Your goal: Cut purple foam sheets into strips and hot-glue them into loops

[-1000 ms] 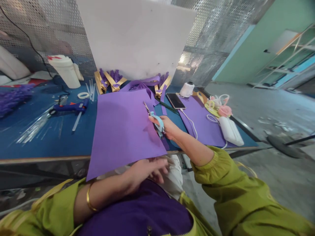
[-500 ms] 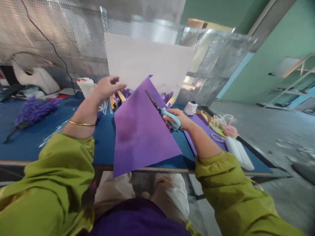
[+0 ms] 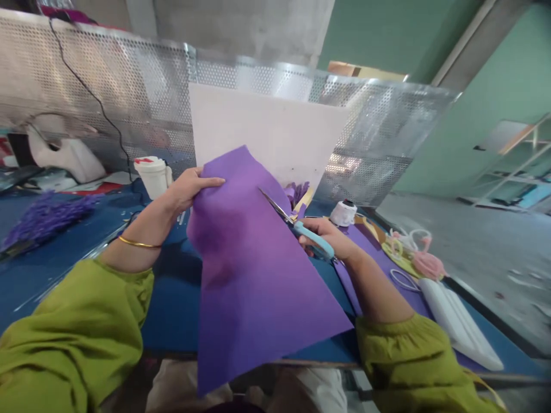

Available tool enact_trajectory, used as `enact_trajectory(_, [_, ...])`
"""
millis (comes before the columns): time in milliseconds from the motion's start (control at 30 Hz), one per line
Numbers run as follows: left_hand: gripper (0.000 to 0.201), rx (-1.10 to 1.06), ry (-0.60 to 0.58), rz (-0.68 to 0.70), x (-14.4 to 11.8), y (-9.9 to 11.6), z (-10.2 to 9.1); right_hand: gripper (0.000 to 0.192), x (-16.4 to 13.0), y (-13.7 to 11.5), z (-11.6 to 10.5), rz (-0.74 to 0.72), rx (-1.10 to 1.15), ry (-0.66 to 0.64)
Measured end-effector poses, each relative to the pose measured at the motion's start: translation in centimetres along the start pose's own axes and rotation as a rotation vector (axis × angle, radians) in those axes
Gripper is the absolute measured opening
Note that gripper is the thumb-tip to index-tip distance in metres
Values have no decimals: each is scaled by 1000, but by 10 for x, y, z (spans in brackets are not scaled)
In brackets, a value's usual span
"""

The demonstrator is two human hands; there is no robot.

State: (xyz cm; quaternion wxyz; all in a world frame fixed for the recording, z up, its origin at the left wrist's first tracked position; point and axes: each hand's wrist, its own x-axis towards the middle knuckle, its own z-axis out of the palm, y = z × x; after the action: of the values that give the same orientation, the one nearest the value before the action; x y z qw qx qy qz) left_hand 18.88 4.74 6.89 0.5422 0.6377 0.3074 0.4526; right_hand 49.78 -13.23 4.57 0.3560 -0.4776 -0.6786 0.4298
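Taking the clock face from the middle of the large purple sheet (image 3: pixel 253 269), its top corner stands up near twelve and its bottom corner hangs past the near edge of the blue table (image 3: pixel 172 315) at seven. The left hand (image 3: pixel 188 188) pinches the sheet's edge at ten, thumb in front, the other fingers largely out of sight, apparently so that the sheet is propped up off the table. The right hand (image 3: pixel 329 234), between two and three, wraps the handles of the scissors (image 3: pixel 313 238), a grip that seems to leave the blades free; they lie across the front of the sheet, pointing to eleven. Whether they touch it cannot be told.

Around this, a metal screen (image 3: pixel 150 103) spans ten to two, with a green wall (image 3: pixel 451 137) at two, grey floor (image 3: pixel 486 235) at three and a white board (image 3: pixel 275 123) at twelve. On the table, purple flowers (image 3: pixel 47 221) lie at nine, a lidded cup (image 3: pixel 151 176) stands at ten and a white roll (image 3: pixel 343 213) at two.
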Motion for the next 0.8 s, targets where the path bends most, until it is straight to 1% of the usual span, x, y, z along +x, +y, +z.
enact_trajectory(67, [49, 59, 33, -19, 2, 5, -1, 40, 1, 4, 2, 7, -10, 24])
enact_trajectory(167, [50, 208, 38, 10, 4, 11, -5, 37, 0, 7, 2, 25, 5, 7])
enact_trajectory(300, [47, 498, 142, 82, -1, 23, -11, 33, -3, 7, 1, 42, -1, 6])
enact_trajectory(367, [48, 575, 170, 107, -7, 30, -11, 32, -4, 7, 2, 33, -20, 24])
enact_trajectory(400, [49, 560, 176, 111, -9, 33, -10, 32, -4, 7, 3, 27, -33, 39])
enact_trajectory(467, [50, 446, 164, 90, -13, 36, -8, 32, -4, 7, 6, 19, -69, 73])
enact_trajectory(533, [50, 316, 129, 38, -14, 37, -6, 32, -4, 5, 9, 17, -107, 103])
enact_trajectory(600, [48, 234, 90, -16, -14, 35, -4, 31, -4, 4, 12, 15, -135, 120])
enact_trajectory(700, [44, 214, 67, -51, -13, 33, 0, 34, -3, 5, 15, 8, -160, 133])
enact_trajectory(800, [44, 206, 41, -48, -13, 30, 4, 37, -1, 7, 17, -12, -169, 160])
